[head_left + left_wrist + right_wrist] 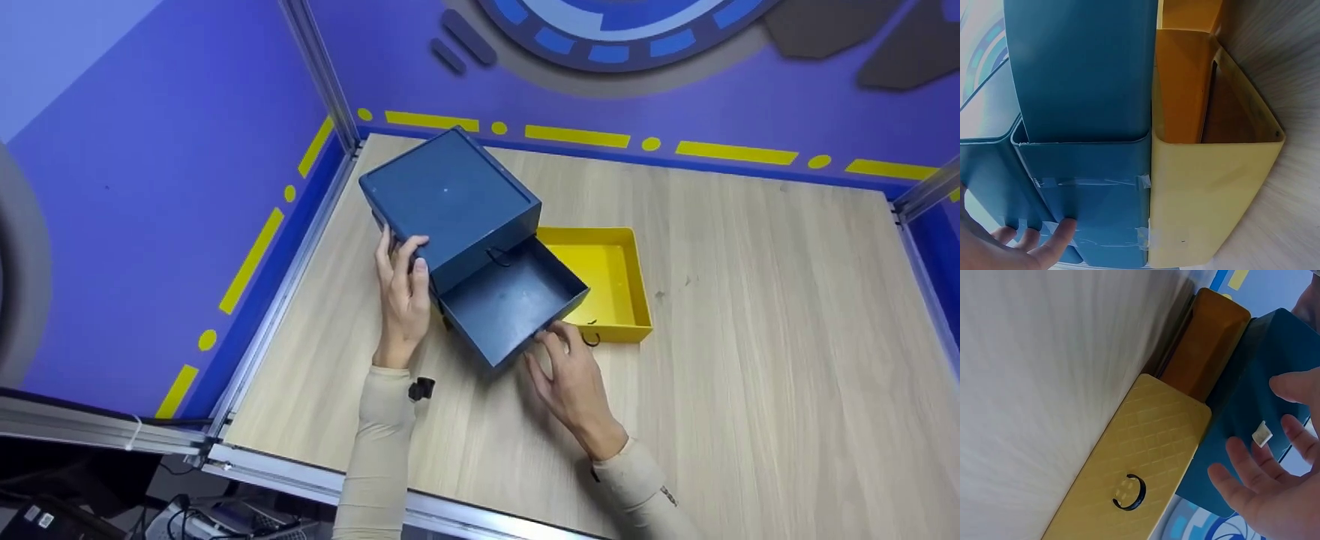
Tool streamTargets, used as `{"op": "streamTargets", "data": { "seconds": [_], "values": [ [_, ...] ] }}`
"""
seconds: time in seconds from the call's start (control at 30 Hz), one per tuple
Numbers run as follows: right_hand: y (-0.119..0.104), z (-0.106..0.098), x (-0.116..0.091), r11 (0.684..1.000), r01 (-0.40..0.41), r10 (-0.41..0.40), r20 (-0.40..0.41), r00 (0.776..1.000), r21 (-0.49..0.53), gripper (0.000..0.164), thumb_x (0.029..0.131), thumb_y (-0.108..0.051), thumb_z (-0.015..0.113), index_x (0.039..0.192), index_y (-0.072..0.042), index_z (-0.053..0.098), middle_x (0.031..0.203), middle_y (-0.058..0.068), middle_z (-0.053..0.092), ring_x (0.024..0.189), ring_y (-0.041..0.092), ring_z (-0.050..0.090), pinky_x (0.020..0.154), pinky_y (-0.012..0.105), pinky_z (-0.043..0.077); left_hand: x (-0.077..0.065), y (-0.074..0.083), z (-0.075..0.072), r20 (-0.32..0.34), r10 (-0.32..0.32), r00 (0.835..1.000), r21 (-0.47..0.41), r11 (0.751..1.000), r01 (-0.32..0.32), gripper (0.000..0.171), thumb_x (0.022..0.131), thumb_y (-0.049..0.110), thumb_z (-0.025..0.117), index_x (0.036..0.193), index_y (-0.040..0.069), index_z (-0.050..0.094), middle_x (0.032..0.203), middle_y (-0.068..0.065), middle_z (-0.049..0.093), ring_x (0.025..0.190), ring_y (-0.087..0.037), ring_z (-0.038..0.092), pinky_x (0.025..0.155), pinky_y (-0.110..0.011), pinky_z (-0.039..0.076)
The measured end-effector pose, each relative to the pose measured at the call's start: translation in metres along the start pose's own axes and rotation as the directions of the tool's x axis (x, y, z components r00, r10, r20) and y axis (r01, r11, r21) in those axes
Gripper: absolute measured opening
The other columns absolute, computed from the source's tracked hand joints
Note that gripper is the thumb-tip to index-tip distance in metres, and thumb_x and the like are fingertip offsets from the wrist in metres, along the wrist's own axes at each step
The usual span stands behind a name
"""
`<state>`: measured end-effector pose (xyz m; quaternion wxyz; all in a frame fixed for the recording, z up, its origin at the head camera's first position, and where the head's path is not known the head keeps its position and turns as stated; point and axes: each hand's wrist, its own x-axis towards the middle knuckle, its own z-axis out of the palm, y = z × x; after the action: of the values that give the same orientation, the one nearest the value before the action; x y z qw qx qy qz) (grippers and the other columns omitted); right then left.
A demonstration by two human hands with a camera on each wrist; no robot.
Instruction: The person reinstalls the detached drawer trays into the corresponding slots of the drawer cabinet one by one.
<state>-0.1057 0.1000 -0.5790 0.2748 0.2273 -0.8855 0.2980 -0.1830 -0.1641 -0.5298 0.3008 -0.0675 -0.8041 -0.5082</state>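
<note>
A stacked drawer unit stands at the back left of the table, with a dark blue top box (pixel 450 195). Below it, a blue drawer (pixel 510 300) is pulled out and looks bare inside. A yellow drawer (pixel 611 277) at the bottom also sticks out, with a black ring handle (pixel 1131 492) on its front. My left hand (pixel 405 300) rests against the unit's left side, fingers fairly straight. My right hand (pixel 574 382) is at the blue drawer's front; in the right wrist view its spread fingers touch that face around a small white tab (pixel 1262 434).
Purple panels (pixel 187 187) with yellow dashes stand to the left and behind the wooden table (pixel 765 360). A metal rail (pixel 285 476) runs along the table's front edge. Cables and equipment (pixel 225 521) sit below at the lower left.
</note>
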Motion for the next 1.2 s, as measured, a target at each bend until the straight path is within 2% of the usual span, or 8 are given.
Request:
{"op": "streamTargets", "data": {
  "seconds": [0.33, 0.53, 0.7, 1.0, 1.2],
  "values": [
    [-0.003, 0.014, 0.013, 1.000, -0.018, 0.018, 0.009, 1.000, -0.005, 0.028, 0.091, -0.014, 0.083, 0.113, -0.007, 0.067, 0.118, 0.019, 0.064, 0.090, 0.033, 0.069, 0.076, 0.046, 0.059, 0.001, -0.001, 0.000, 0.000, 0.010, 1.000, 0.002, 1.000, -0.010, 0.045, 0.115, 0.044, 0.038, 0.140, 0.016, 0.064, 0.173, -0.024, 0.021, 0.163, -0.041, 0.021, 0.126, -0.067, 0.024],
    [-0.004, 0.020, 0.023, 1.000, -0.023, 0.023, 0.035, 0.999, 0.003, 0.028, 0.092, -0.016, 0.082, 0.115, -0.007, 0.067, 0.119, 0.019, 0.063, 0.095, 0.035, 0.070, 0.080, 0.046, 0.060, -0.001, 0.001, -0.003, 0.024, -0.029, 0.999, -0.008, 1.000, 0.029, 0.047, 0.114, 0.049, 0.039, 0.140, 0.019, 0.064, 0.175, -0.021, 0.020, 0.164, -0.039, 0.020, 0.125, -0.066, 0.028],
    [-0.005, 0.027, 0.033, 1.000, 0.022, -0.021, 0.033, 0.999, -0.022, 0.027, 0.093, -0.015, 0.081, 0.114, -0.008, 0.067, 0.118, 0.019, 0.064, 0.095, 0.034, 0.069, 0.080, 0.046, 0.060, 0.000, 0.001, -0.004, 0.043, -0.048, 0.998, -0.042, 0.998, 0.050, 0.046, 0.113, 0.050, 0.043, 0.141, 0.020, 0.064, 0.175, -0.018, 0.018, 0.164, -0.037, 0.019, 0.124, -0.066, 0.029],
    [-0.005, 0.041, 0.053, 0.998, 0.052, -0.052, 0.028, 0.998, -0.026, 0.029, 0.090, -0.010, 0.083, 0.114, -0.004, 0.068, 0.120, 0.020, 0.065, 0.099, 0.035, 0.066, 0.087, 0.046, 0.058, 0.000, 0.000, -0.003, 0.031, -0.034, 0.999, -0.033, 0.999, 0.035, 0.057, 0.111, 0.060, 0.038, 0.140, 0.018, 0.065, 0.175, -0.021, 0.019, 0.164, -0.039, 0.019, 0.126, -0.066, 0.025],
    [-0.006, 0.045, 0.061, 0.999, 0.044, -0.042, 0.058, 0.997, -0.031, 0.025, 0.093, -0.011, 0.080, 0.115, -0.006, 0.070, 0.124, 0.019, 0.065, 0.102, 0.035, 0.066, 0.092, 0.045, 0.058, 0.001, -0.001, -0.002, 0.004, 0.002, 1.000, -0.022, 1.000, -0.002, 0.055, 0.112, 0.057, 0.039, 0.137, 0.017, 0.066, 0.172, -0.025, 0.023, 0.163, -0.040, 0.022, 0.127, -0.066, 0.023]
  ]
}}
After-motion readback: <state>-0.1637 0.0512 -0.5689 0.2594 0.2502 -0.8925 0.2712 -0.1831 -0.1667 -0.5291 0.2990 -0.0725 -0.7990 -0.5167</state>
